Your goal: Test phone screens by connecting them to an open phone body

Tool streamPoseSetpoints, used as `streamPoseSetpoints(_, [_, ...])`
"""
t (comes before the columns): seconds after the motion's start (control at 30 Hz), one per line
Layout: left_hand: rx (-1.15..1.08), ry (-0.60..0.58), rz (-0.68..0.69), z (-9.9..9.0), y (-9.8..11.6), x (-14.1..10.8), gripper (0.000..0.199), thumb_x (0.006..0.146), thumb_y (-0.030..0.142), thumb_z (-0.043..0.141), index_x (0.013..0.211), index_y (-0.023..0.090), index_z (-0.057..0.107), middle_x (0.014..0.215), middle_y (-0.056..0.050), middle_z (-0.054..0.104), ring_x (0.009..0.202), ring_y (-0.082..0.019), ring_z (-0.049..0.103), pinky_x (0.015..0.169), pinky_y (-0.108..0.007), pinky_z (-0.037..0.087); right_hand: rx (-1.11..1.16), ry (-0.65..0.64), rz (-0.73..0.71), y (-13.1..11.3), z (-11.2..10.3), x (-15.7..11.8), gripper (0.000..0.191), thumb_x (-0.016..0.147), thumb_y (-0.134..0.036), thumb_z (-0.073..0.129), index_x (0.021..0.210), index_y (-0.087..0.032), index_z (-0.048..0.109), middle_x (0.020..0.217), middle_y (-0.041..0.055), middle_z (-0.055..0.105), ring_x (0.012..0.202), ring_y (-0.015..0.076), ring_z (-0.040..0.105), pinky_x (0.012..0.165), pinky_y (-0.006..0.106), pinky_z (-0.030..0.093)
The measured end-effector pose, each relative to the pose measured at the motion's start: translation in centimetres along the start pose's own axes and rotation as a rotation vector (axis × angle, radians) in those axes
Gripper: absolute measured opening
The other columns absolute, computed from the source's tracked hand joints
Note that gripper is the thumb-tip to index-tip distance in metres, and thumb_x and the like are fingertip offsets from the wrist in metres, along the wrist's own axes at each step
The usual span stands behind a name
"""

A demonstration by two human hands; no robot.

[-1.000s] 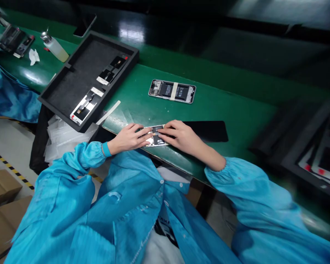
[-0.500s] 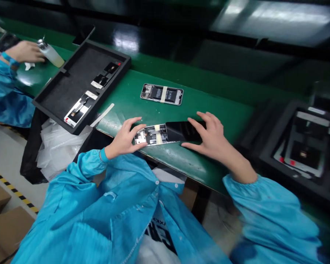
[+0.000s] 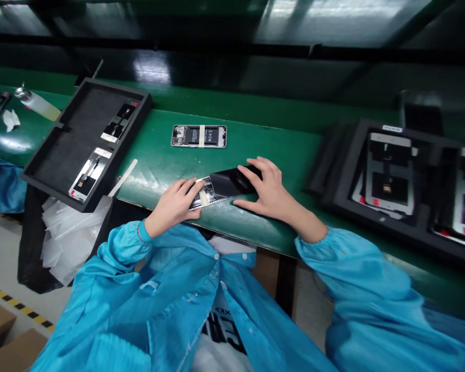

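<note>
My left hand [image 3: 175, 205] grips the left end of an opened phone body [image 3: 206, 194], with its fingers over the top and its thumb at the near edge. A strip of pale tape crosses the body's exposed inside. My right hand [image 3: 266, 191] holds the right end of a dark glossy screen panel [image 3: 228, 183], fingers on its far side and thumb near the front edge. The panel's left end meets the body, and it slants up to the right. Beyond them, a second opened phone [image 3: 199, 136] with tape across its battery lies on the green bench.
A black foam tray [image 3: 36, 175] with screen parts stands at the left, beside a spray bottle [image 3: 42, 106]. Plastic bags [image 3: 67, 240] fill a black bin below. More trays [image 3: 346, 191] with screens sit at the right.
The camera view has swung to the right. My left hand now covers more of the phone body's left end. The co-worker's hand is out of view.
</note>
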State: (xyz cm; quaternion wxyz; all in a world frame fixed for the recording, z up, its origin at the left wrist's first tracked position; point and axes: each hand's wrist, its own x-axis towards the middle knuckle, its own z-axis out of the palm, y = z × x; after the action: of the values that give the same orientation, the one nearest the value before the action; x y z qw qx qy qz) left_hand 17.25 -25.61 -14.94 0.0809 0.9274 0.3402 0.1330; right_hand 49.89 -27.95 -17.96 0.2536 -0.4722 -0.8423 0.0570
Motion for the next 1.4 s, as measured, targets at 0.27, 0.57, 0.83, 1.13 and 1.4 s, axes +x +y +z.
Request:
streamPoseSetpoints(0.27, [-0.075,0.055,-0.045,0.6,0.6,0.5,0.086,0.098,0.061,0.066,0.165,0.018,0.033,0.163,-0.021,0.048,0.148,-0.04,0.05,0.12,-0.055,0.046,-0.017,0.038,0.052,-2.1,0.8,-0.7,0.085,0.096,-0.065,0.066,0.165,-0.025,0.035,0.156,0.0231,0.044,0.149,0.0486,0.036,0.118,0.074,0.035])
streamPoseSetpoints(0.57, [-0.066,0.06,-0.056,2.5,2.5,4.1,0.084,0.101,0.062,0.061,0.167,0.022,0.029,0.154,-0.018,0.058,0.144,-0.035,0.056,0.125,-0.055,0.041,-0.108,0.057,0.094,-4.9,1.3,-1.8,0.058,0.098,-0.058,0.066,0.143,-0.023,0.059,0.157,0.0215,0.05,0.15,0.0479,0.039,0.118,0.074,0.037])
streamPoseSetpoints(0.83, [0.002,0.156,-0.061,2.6,3.9,3.3,0.077,0.103,0.043,0.064,0.168,0.023,0.027,0.153,-0.019,0.059,0.139,-0.034,0.061,0.124,-0.057,0.042,0.131,0.238,0.455,-2.4,0.9,-2.1,0.067,0.109,-0.058,0.042,0.162,-0.019,0.035,0.167,0.0239,0.038,0.157,0.0398,0.035,0.126,0.068,0.035])
streamPoseSetpoints(1.13, [0.026,0.23,-0.084,3.0,4.5,2.6,0.081,0.102,0.044,0.064,0.17,0.025,0.023,0.156,-0.017,0.058,0.146,-0.038,0.053,0.129,-0.064,0.031,0.478,0.555,0.618,-0.8,0.9,-1.8,0.056,0.11,-0.058,0.032,0.157,-0.028,0.037,0.147,0.0192,0.055,0.13,0.0332,0.063,0.106,0.054,0.057])
streamPoseSetpoints(1.4, [0.007,0.19,-0.154,3.0,4.4,2.3,0.09,0.1,0.047,0.068,0.17,0.018,0.019,0.157,-0.018,0.057,0.149,-0.035,0.051,0.131,-0.059,0.027,0.691,0.888,0.428,-2.2,-0.6,-0.9,0.031,0.102,-0.054,0.054,0.126,-0.034,0.056,0.121,0.0061,0.061,0.098,0.0251,0.075,0.087,0.047,0.064])
